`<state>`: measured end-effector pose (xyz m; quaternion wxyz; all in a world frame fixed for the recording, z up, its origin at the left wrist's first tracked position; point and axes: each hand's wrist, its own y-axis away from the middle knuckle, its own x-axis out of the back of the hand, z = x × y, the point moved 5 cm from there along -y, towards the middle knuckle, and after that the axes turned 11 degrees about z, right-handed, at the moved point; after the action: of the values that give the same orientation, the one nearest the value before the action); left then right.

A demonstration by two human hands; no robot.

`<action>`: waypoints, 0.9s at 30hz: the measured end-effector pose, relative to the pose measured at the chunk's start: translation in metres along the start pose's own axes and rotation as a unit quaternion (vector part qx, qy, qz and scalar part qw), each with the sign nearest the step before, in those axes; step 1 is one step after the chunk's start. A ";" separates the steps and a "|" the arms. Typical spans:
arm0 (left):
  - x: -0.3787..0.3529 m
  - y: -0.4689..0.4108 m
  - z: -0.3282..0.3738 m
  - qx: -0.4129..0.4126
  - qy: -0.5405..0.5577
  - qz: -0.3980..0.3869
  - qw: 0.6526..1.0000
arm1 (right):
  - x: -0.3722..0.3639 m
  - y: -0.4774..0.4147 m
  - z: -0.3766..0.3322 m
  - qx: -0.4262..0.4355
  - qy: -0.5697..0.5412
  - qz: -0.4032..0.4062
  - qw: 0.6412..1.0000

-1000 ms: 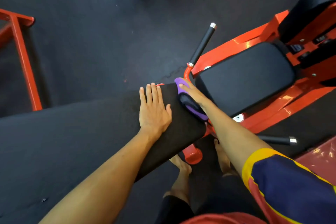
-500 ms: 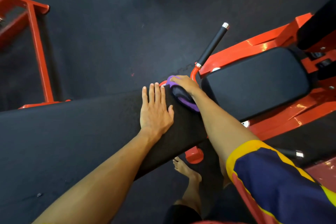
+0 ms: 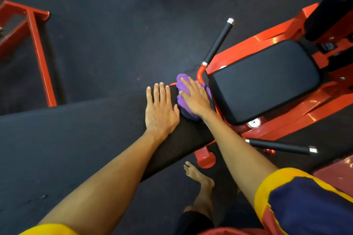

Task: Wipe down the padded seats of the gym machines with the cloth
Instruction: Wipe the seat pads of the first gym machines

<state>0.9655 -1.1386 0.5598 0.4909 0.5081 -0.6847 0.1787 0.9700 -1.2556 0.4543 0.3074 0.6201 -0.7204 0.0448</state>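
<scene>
The wiping step is in hand, at the far end of a long black pad (image 3: pixel 76 139) that runs in from the left of the view. A bunched purple cloth (image 3: pixel 182 84) is held down on that end of the padded surface by the right hand (image 3: pixel 194 99). The hand is laid over the cloth with its fingers nearly straight and spread, so the cloth is pressed rather than pinched. The left hand (image 3: pixel 160 108) is laid flat on the pad just beside the cloth, fingers straight and together; nothing is held by it, and the pad appears to be steadied.

Just beyond the cloth, a squarer black seat pad (image 3: pixel 263 80) is carried on a red machine frame (image 3: pixel 282 32), with a black-gripped handle (image 3: pixel 217 42) standing between the two pads.

This pad is judged to be near its finish, since the cloth sits at its very end. The next move is likely to call for the cloth to be lifted clear of the handle and set on the seat pad, with firm, overlapping strokes. How much of the long pad is already wiped cannot be told.
</scene>
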 end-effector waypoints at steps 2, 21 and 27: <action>0.002 0.000 0.000 0.001 0.003 -0.003 1.000 | -0.005 0.036 0.002 0.039 0.035 -0.013 0.999; 0.003 0.010 0.000 -0.010 -0.001 -0.002 1.000 | 0.012 0.104 0.060 -0.088 -0.081 0.054 0.991; 0.006 0.034 0.004 -0.014 0.005 -0.012 1.000 | 0.013 0.105 0.045 -0.131 -0.009 0.038 0.991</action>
<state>0.9341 -1.1303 0.5717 0.5036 0.5088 -0.6782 0.1659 0.8555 -1.2634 0.4577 0.3780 0.5469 -0.7458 -0.0439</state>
